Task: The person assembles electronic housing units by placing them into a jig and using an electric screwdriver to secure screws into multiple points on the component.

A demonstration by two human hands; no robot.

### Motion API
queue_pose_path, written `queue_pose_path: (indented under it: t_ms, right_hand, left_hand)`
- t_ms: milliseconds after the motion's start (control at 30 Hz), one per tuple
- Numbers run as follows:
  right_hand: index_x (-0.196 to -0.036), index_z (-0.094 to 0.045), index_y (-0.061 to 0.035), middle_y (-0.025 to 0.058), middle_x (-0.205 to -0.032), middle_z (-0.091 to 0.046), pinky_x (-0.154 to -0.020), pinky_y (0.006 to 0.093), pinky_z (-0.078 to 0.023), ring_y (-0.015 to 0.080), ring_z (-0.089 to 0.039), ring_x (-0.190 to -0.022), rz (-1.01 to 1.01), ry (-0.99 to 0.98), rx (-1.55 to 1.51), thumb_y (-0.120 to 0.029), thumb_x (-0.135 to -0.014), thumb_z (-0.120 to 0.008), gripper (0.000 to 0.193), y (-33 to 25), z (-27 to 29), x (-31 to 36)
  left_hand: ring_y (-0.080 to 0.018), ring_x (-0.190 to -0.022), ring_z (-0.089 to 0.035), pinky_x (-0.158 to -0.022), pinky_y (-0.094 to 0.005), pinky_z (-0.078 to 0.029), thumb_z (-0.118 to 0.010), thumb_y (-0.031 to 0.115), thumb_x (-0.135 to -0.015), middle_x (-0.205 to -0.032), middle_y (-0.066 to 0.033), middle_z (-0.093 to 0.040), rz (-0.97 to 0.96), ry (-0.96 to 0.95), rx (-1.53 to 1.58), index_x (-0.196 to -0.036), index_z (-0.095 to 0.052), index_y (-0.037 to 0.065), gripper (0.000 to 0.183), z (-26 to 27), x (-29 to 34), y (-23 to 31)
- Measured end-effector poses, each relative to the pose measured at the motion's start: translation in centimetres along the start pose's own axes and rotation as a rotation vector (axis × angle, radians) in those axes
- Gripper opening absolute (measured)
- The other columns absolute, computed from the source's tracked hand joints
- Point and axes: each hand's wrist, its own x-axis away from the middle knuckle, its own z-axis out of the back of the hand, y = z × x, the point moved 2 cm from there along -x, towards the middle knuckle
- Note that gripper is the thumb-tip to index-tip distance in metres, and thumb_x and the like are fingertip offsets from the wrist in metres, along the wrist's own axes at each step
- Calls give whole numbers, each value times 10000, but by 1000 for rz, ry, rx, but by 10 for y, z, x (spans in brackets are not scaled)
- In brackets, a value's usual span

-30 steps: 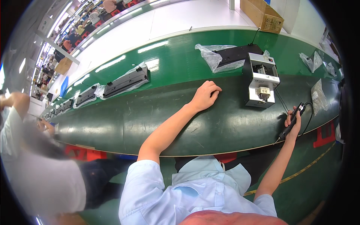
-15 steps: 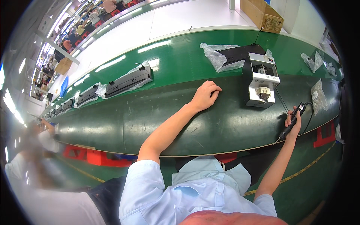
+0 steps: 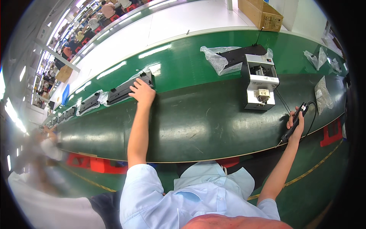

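My left hand [image 3: 143, 91] reaches out with its fingers spread over the right end of a long black panel-like unit [image 3: 119, 93] lying on clear plastic wrap. Whether the fingertips touch the unit, I cannot tell. Low on the right, my right hand [image 3: 297, 128] is closed around a black electric screwdriver [image 3: 285, 136], its thin bit pointing down and left near the bench edge. Left of that hand and farther back stands a boxy black-and-silver screw feeder [image 3: 260, 84]. Behind the feeder another black unit [image 3: 244, 54] rests partly on plastic wrap.
More wrapped black units [image 3: 90, 103] line up to the far left. A bag of small parts [image 3: 322, 95] lies at the right, with crumpled plastic [image 3: 315, 60] behind it. A cardboard box [image 3: 263, 17] sits at the back. A blurred co-worker [image 3: 49, 183] is at my left.
My left hand has swung left from the middle of the bench to the black unit, and its curled fingers have spread. The right hand still holds the screwdriver in nearly the same place.
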Motion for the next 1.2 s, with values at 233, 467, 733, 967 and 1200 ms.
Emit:
queue_pose_path:
  t_ms: [233,467,733,967,1200]
  right_hand:
    - [-1364,-489,11,124,-954,-617,-432,226,-385,68,-451,-521,6,2,-7,-334,-1078,-501,447,2,3,-4]
    - [-1365,-483,14,128,-953,-618,-433,227,-390,68,-454,-523,-3,13,2,-341,-1077,-504,457,3,3,-4]
    - [-1359,-491,12,129,-948,-614,-433,225,-392,67,-451,-524,8,15,14,-336,-1082,-498,445,2,3,0]
    - [-1344,-503,8,132,-950,-623,-432,227,-386,74,-450,-524,-2,-12,-4,-339,-1081,-497,435,4,4,-6]
    - [-1390,-486,11,163,-1053,-599,-585,281,-409,132,-474,-692,-66,-57,-187,-264,-1054,-526,437,-4,27,-9]
  left_hand:
    - [-350,-1388,-499,-1078,-596,-404,-624,183,-880,-1542,-138,-491,-289,-60,-63,-1497,-468,90,643,-26,-78,-65]
    - [-303,-1073,-685,-863,-444,-517,-594,49,-847,-1120,-105,-717,-618,361,42,-1242,-632,64,398,-9,-67,-69]
    - [-323,-840,-653,-736,-451,-490,-609,-54,-744,-896,-99,-672,-913,335,347,-1159,-629,67,432,128,95,42]
    - [-233,-919,-671,-742,-364,-486,-641,90,-772,-1046,-108,-700,-1302,148,654,-1174,-652,30,406,154,267,116]
    - [-274,-997,-603,-802,-377,-469,-620,185,-809,-1152,-164,-640,-1540,201,731,-1189,-653,10,420,114,334,201]
